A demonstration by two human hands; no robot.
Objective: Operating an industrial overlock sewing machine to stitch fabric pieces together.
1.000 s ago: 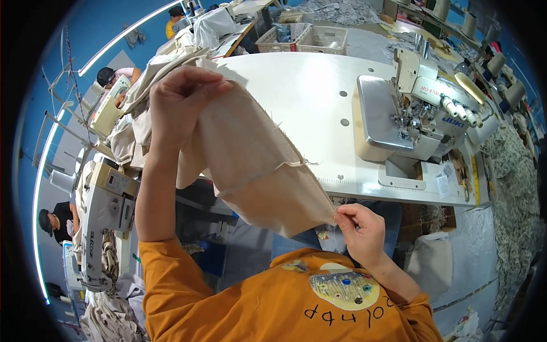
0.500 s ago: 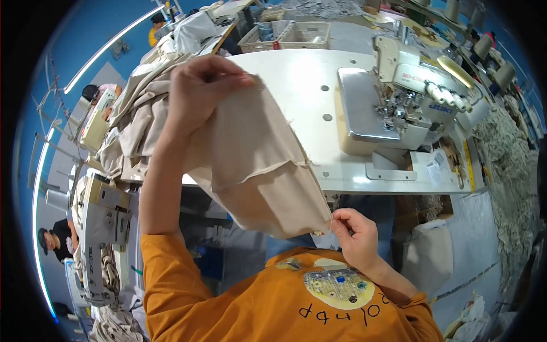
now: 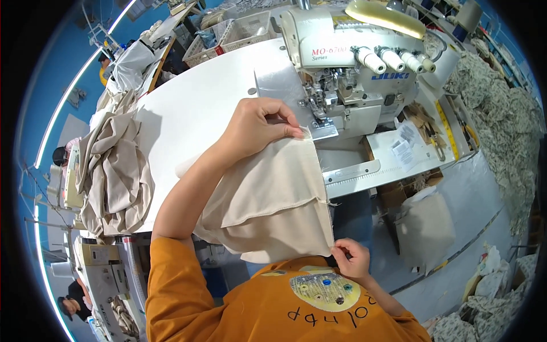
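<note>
A beige fabric piece (image 3: 268, 188) with a seam across it hangs between my two hands, its right edge drawn straight. My left hand (image 3: 259, 128) pinches the upper corner close to the needle area of a white overlock sewing machine (image 3: 336, 57). Down by my shirt, my right hand (image 3: 350, 259) grips the lower corner between thumb and fingers. Loose threads stick out where the seam meets the edge. The left part of the cloth rests partly on the white table (image 3: 194, 97) and drops over its front edge.
More beige cloth (image 3: 114, 165) lies heaped on the table's left end. Plastic baskets (image 3: 245, 31) stand behind. Scissors (image 3: 436, 139) and a yellow tape measure (image 3: 447, 131) lie right of the machine. A large patterned fabric heap (image 3: 496, 114) fills the right. Another person (image 3: 74, 302) is far left.
My left hand has carried the fabric's upper corner right and down, up to the machine. My right hand keeps its hold on the lower corner. The view has shifted closer to the machine.
</note>
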